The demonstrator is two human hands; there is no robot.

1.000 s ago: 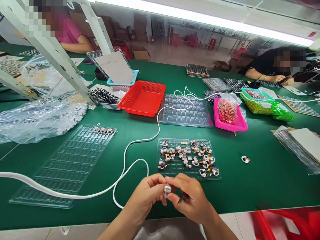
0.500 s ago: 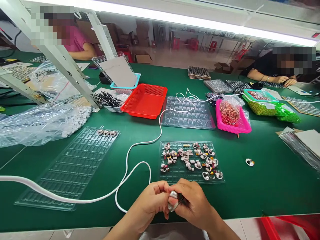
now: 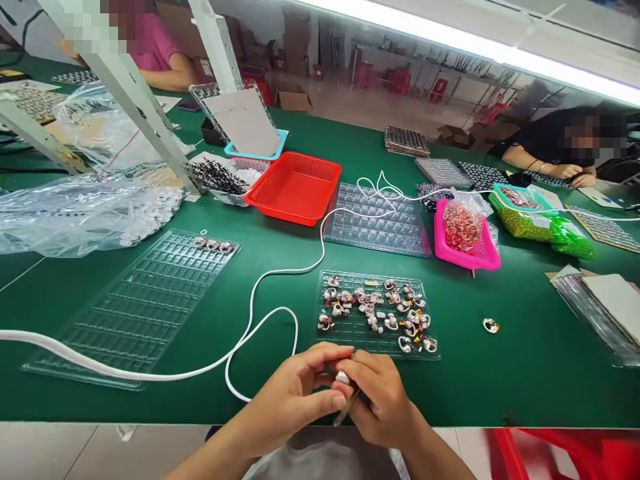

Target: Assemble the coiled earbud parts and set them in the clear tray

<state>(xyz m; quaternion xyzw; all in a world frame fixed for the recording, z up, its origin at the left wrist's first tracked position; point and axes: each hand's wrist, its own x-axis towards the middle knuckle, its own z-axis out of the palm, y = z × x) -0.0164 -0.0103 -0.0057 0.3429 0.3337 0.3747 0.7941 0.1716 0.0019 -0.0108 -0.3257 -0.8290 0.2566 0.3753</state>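
Observation:
My two hands meet low in the middle, in front of a clear tray. My right hand [image 3: 377, 397] is closed on a small glossy pearl-white earphone part [image 3: 343, 377]. A thin metal tool like tweezers [image 3: 344, 413] slants down from under its fingers. Around the part curves my left hand [image 3: 305, 390], its thumb spread away from its fingers; its fingertips come close to the part, and I cannot tell whether they touch. The clear tray [image 3: 360, 341] just beyond holds several white earphone pieces [image 3: 370, 310] with red and yellow bits. One loose earphone piece [image 3: 491, 325] lies to the right.
A white cable [image 3: 265, 272] loops across the green table. To the left lies a long clear tray [image 3: 135, 313] with several parts at its far end. Farther back are a red basket [image 3: 295, 203], a pink basket [image 3: 493, 257] and another clear tray [image 3: 380, 230]. Two people sit opposite.
My left thumb and fingers have spread apart from their closer grip around the small part. The metal tool shows more below my right hand. The view has tilted and shifted slightly.

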